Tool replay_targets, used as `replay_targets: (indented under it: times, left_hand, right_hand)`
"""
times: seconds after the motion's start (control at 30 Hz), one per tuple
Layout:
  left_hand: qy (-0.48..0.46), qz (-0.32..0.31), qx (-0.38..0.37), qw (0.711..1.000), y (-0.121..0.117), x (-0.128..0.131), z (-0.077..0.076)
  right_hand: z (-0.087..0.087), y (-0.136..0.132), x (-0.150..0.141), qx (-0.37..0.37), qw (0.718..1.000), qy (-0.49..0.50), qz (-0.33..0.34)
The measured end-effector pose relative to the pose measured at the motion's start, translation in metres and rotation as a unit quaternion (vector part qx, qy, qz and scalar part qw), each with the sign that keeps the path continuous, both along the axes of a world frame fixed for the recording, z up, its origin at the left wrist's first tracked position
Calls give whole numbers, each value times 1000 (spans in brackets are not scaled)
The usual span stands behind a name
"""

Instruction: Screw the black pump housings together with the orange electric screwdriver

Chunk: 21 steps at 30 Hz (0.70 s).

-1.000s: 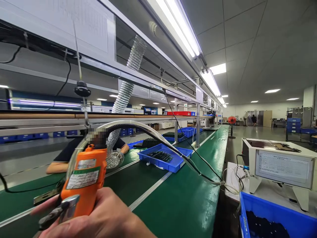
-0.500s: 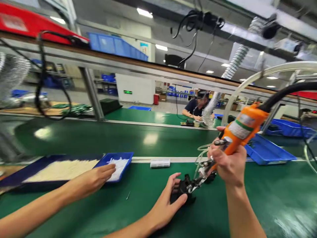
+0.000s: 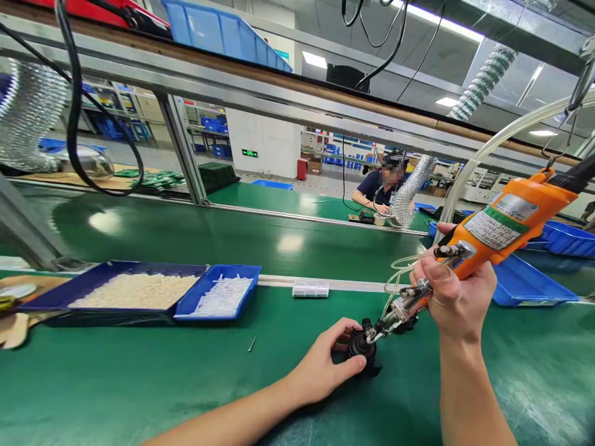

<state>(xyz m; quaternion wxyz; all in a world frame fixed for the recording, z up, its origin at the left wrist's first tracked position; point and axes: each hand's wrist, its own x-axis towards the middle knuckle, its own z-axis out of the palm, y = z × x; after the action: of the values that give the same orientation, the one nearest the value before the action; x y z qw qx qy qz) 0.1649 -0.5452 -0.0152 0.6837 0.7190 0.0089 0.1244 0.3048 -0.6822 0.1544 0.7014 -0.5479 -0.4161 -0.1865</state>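
Observation:
My left hand (image 3: 323, 365) lies on the green belt (image 3: 139, 384), its fingers curled round a small black part (image 3: 360, 344) and pinning it down. My right hand (image 3: 458, 297) is wrapped round an orange power screwdriver (image 3: 506, 229), which tilts down to the left. The metal tip of the driver touches the top of the black part. A clear hose and a black cable run up from the tool's rear to the right.
A small blue tray (image 3: 211, 314) of white pieces sits beside a larger dark blue tray (image 3: 106, 267) of pale parts at left. A small clear box (image 3: 310, 289) and a loose screw (image 3: 251, 344) lie on the belt. A person (image 3: 379, 186) sits across. Another blue tray (image 3: 525, 288) is at right.
The view swung from along the line down to the belt. An arm reaching into the small blue tray half a second ago is gone. The driver tip has come down onto the black part.

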Motion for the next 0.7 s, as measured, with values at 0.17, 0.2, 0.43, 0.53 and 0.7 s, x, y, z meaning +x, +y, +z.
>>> replay_targets:
  times: [0.17,0.2,0.43,0.53,0.7]
  left_hand:
    - [9,1,-21,1000,-1,0,2]
    - [11,1,-24,1000,-1,0,3]
    - [37,6,-30,999,-2,-1,8]
    - [42,8,-48,998,-2,0,6]
    - [34,6,-76,997,-3,2,2]
  right_hand:
    - [1,2,0,12,1000,-5,-3]
    - [1,2,0,14,1000,-5,-4]
    - [-2,5,1,-8,1000,18,10]
    - [-1,16,-6,-20,999,32,26]
    - [1,31,-17,-57,997,43,-24]
